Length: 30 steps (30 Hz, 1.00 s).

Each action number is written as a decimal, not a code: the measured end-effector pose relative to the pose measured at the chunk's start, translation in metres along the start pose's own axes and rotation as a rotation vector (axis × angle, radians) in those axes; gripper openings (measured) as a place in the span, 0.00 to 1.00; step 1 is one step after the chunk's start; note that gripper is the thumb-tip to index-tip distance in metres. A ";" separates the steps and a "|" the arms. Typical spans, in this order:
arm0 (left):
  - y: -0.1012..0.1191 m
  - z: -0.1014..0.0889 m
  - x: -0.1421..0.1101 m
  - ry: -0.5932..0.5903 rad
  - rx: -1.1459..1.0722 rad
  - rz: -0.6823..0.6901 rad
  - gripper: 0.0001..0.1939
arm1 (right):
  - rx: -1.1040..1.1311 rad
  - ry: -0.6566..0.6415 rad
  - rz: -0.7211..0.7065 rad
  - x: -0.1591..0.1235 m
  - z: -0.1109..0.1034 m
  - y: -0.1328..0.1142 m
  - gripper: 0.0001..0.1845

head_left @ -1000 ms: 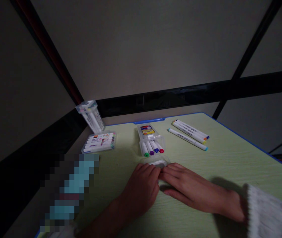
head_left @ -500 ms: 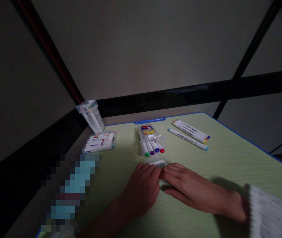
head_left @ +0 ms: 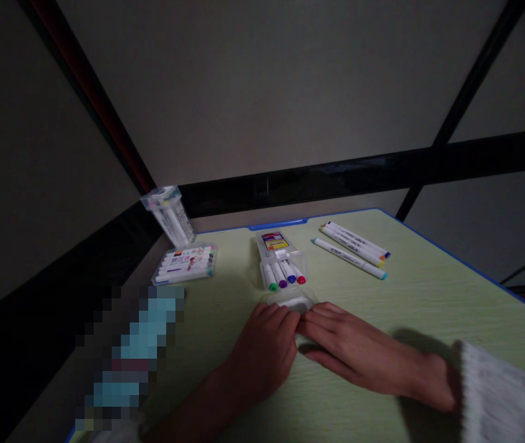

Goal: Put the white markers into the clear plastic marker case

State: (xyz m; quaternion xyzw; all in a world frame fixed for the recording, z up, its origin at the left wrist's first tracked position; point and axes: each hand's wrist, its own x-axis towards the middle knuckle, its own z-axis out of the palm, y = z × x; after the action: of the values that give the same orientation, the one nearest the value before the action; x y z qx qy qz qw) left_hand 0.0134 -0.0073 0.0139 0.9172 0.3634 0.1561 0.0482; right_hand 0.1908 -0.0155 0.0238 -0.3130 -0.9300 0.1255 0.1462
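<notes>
In the middle of the table lies a clear plastic marker case [head_left: 269, 247]. White markers [head_left: 285, 271] stick out of its near end, with green, purple, blue and red tips toward me. Just in front of them is a clear plastic lid [head_left: 295, 299]; whether it is joined to the case is not plain. My left hand [head_left: 266, 344] is closed, its fingers curled over the near edge of the lid. Beside it my right hand [head_left: 345, 344] has its fingers pressed together at the lid's right corner, thumb below. The two hands touch and hide the fingertips.
Several loose white markers [head_left: 354, 246] lie at the back right of the green table [head_left: 410, 295]. At the back left are a flat marker case [head_left: 186, 264] and a tilted clear marker box [head_left: 172, 218]. A pixelated blue thing [head_left: 146, 332] covers the left edge.
</notes>
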 end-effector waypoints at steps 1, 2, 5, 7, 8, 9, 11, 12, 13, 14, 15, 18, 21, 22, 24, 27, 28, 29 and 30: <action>0.000 0.000 0.000 -0.003 0.003 0.000 0.09 | -0.002 -0.003 -0.002 0.000 0.000 0.000 0.09; 0.000 0.000 0.000 -0.006 0.005 -0.001 0.09 | -0.003 -0.006 -0.003 0.000 0.000 0.000 0.09; 0.001 -0.002 0.000 -0.019 0.004 -0.001 0.09 | -0.002 -0.013 -0.005 -0.001 -0.001 0.000 0.09; 0.001 -0.002 0.000 -0.022 0.004 0.000 0.09 | -0.005 -0.008 -0.002 -0.001 -0.001 -0.001 0.09; 0.001 -0.002 0.000 -0.021 0.005 0.002 0.09 | -0.009 -0.003 0.002 -0.001 -0.001 -0.001 0.09; 0.001 -0.002 0.001 -0.019 0.007 0.005 0.09 | -0.014 0.003 0.006 -0.001 -0.001 -0.001 0.08; 0.000 -0.002 0.001 -0.011 0.017 0.013 0.09 | -0.022 0.014 0.010 -0.001 -0.001 -0.002 0.08; 0.000 -0.002 0.001 -0.008 0.025 0.018 0.09 | -0.024 0.016 0.010 0.000 -0.001 -0.002 0.08; 0.000 -0.001 0.001 -0.005 0.032 0.024 0.08 | -0.025 0.015 0.009 0.000 -0.001 -0.002 0.08; -0.001 -0.001 0.001 0.000 0.040 0.031 0.08 | -0.027 0.013 0.008 0.000 -0.002 -0.002 0.08; -0.001 -0.001 0.000 0.004 0.047 0.037 0.08 | -0.029 0.013 0.007 0.000 -0.001 -0.002 0.08; -0.001 -0.001 0.000 0.015 0.057 0.053 0.08 | -0.046 0.019 0.004 -0.001 -0.001 -0.002 0.08; -0.002 -0.003 0.000 0.013 0.042 0.066 0.08 | -0.076 0.028 -0.006 -0.001 0.000 -0.002 0.08; -0.002 -0.004 0.000 0.011 0.039 0.073 0.08 | -0.091 0.032 -0.012 -0.001 0.000 -0.003 0.08; -0.004 -0.007 0.000 0.008 0.051 0.097 0.07 | -0.125 0.051 -0.033 -0.001 0.000 -0.003 0.10; -0.009 -0.016 0.000 0.005 0.100 0.172 0.06 | -0.163 0.087 -0.062 -0.001 0.000 -0.003 0.12; -0.011 -0.019 -0.001 0.001 0.120 0.212 0.05 | -0.170 0.097 -0.067 -0.001 0.000 -0.002 0.13; -0.014 -0.022 -0.002 -0.022 0.143 0.242 0.05 | -0.176 0.108 -0.071 -0.001 0.000 0.000 0.14; -0.017 -0.025 -0.003 -0.035 0.160 0.258 0.04 | -0.180 0.117 -0.069 -0.001 0.000 0.001 0.14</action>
State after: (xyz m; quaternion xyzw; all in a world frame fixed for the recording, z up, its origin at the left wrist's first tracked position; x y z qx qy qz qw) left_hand -0.0075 0.0027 0.0333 0.9597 0.2529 0.1157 -0.0391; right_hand 0.1925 -0.0151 0.0234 -0.2993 -0.9377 0.0179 0.1756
